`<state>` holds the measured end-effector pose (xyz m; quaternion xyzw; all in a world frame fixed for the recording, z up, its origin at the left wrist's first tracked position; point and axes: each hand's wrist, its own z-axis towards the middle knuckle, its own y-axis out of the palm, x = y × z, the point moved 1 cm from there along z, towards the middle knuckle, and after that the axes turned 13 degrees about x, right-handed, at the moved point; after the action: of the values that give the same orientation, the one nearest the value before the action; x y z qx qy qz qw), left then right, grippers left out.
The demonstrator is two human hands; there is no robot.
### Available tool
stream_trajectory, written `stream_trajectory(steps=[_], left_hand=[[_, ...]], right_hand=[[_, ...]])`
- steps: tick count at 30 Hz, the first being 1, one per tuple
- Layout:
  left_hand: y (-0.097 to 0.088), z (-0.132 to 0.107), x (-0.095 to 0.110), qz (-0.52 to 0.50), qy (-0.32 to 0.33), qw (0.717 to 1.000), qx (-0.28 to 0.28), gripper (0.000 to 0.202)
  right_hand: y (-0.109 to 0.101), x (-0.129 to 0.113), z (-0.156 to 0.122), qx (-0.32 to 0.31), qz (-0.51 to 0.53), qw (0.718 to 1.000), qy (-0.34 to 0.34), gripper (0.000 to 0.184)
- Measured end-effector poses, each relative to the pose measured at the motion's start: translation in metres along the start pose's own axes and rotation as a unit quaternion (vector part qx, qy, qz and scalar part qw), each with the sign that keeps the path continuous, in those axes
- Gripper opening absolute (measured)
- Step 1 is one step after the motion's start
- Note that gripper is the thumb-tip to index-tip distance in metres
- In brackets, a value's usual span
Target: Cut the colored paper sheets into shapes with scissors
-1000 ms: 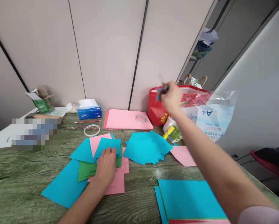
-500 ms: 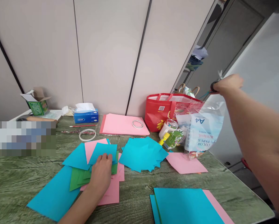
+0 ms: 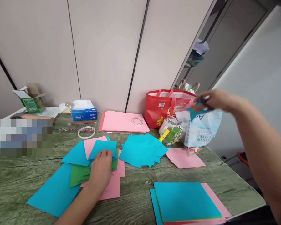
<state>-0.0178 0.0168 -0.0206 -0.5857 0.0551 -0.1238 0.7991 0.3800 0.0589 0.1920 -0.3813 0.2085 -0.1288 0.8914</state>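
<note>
My left hand [image 3: 101, 169] lies flat, fingers together, on a loose pile of blue, green and pink paper squares [image 3: 95, 156] on the green wood-grain table [image 3: 135, 187]. My right hand [image 3: 214, 99] is raised at the right, above a clear plastic bag of A4 colour paper [image 3: 201, 131]. Its fingers are pinched round a small dark, blue-tinted object that is blurred by motion; I cannot name it. A fanned heap of blue squares [image 3: 142, 149] sits between the two hands.
A red tote bag [image 3: 164, 106], glue stick [image 3: 163, 135] and small jars stand at the back right. Pink sheets [image 3: 124, 121] with a tape roll [image 3: 137, 120], another tape ring [image 3: 86, 132], a tissue box [image 3: 84, 114] and a stack of large sheets [image 3: 187, 201] surround the work area.
My right hand swung from over the red bag out to the far right, then came back down and left to the plastic bag. My left hand stayed on the paper pile.
</note>
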Motion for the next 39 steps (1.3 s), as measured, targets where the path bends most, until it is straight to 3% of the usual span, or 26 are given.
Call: stream_trajectory(steps=[1, 2, 4, 7, 10, 12, 13, 16, 17, 19, 21, 23, 24, 26, 29, 32, 34, 36, 39], left_hand=[[-0.001, 0.0, 0.001, 0.0, 0.0, 1.0, 0.009, 0.032], [-0.002, -0.001, 0.001, 0.0, -0.001, 1.0, 0.019, 0.031], [-0.002, -0.001, 0.0, -0.004, -0.004, 0.999, 0.053, 0.031], [0.001, -0.003, -0.003, -0.057, -0.017, 0.984, 0.168, 0.032], [0.002, -0.004, -0.007, -0.196, -0.065, 0.922, 0.328, 0.024], [-0.001, -0.004, -0.008, -0.311, -0.132, 0.856, 0.391, 0.021], [-0.002, -0.003, -0.008, -0.37, -0.169, 0.822, 0.398, 0.022], [-0.007, 0.001, -0.008, -0.534, -0.233, 0.734, 0.35, 0.023], [-0.008, 0.003, -0.009, -0.581, -0.247, 0.701, 0.334, 0.023], [-0.008, 0.007, -0.012, -0.639, -0.271, 0.652, 0.305, 0.025], [-0.006, 0.009, -0.015, -0.666, -0.293, 0.626, 0.282, 0.03], [-0.004, 0.011, -0.017, -0.67, -0.31, 0.624, 0.256, 0.038], [-0.004, 0.011, -0.017, -0.667, -0.313, 0.631, 0.243, 0.043], [-0.002, 0.011, -0.015, -0.654, -0.303, 0.657, 0.224, 0.053], [0.005, 0.01, -0.008, -0.646, -0.235, 0.698, 0.199, 0.065], [0.017, 0.007, 0.002, -0.645, -0.146, 0.742, 0.109, 0.071], [0.023, 0.005, 0.008, -0.647, -0.113, 0.752, 0.048, 0.079], [0.026, 0.003, 0.012, -0.655, -0.115, 0.747, 0.019, 0.079], [0.022, 0.003, 0.013, -0.684, -0.158, 0.712, 0.022, 0.062]], right_hand=[[0.012, 0.0, -0.027, -0.131, -0.033, 0.989, -0.056, 0.016], [0.025, 0.002, -0.053, -0.199, -0.077, 0.972, -0.104, 0.021], [0.048, 0.009, -0.097, -0.219, -0.098, 0.963, -0.119, 0.021], [0.07, 0.019, -0.13, -0.186, -0.132, 0.968, -0.104, 0.018], [0.067, 0.01, -0.136, -0.139, -0.129, 0.978, -0.09, 0.018], [0.057, -0.014, -0.142, -0.043, 0.034, 0.995, -0.08, 0.02], [0.054, -0.031, -0.148, -0.032, 0.166, 0.982, -0.082, 0.021], [0.055, -0.087, -0.179, -0.112, 0.486, 0.866, -0.023, 0.03], [0.059, -0.105, -0.192, -0.153, 0.54, 0.827, -0.004, 0.032], [0.071, -0.134, -0.216, -0.199, 0.596, 0.778, 0.023, 0.034], [0.085, -0.15, -0.236, -0.27, 0.638, 0.715, 0.09, 0.036], [0.098, -0.156, -0.249, -0.28, 0.678, 0.656, 0.177, 0.04], [0.104, -0.156, -0.253, -0.267, 0.683, 0.646, 0.212, 0.041], [0.112, -0.152, -0.257, -0.229, 0.683, 0.642, 0.261, 0.045], [0.115, -0.145, -0.259, -0.154, 0.67, 0.662, 0.298, 0.049], [0.114, -0.143, -0.26, -0.11, 0.65, 0.697, 0.281, 0.048], [0.112, -0.144, -0.262, -0.118, 0.647, 0.711, 0.248, 0.047], [0.11, -0.148, -0.265, -0.161, 0.654, 0.709, 0.21, 0.047], [0.107, -0.155, -0.27, -0.225, 0.669, 0.688, 0.168, 0.046]])
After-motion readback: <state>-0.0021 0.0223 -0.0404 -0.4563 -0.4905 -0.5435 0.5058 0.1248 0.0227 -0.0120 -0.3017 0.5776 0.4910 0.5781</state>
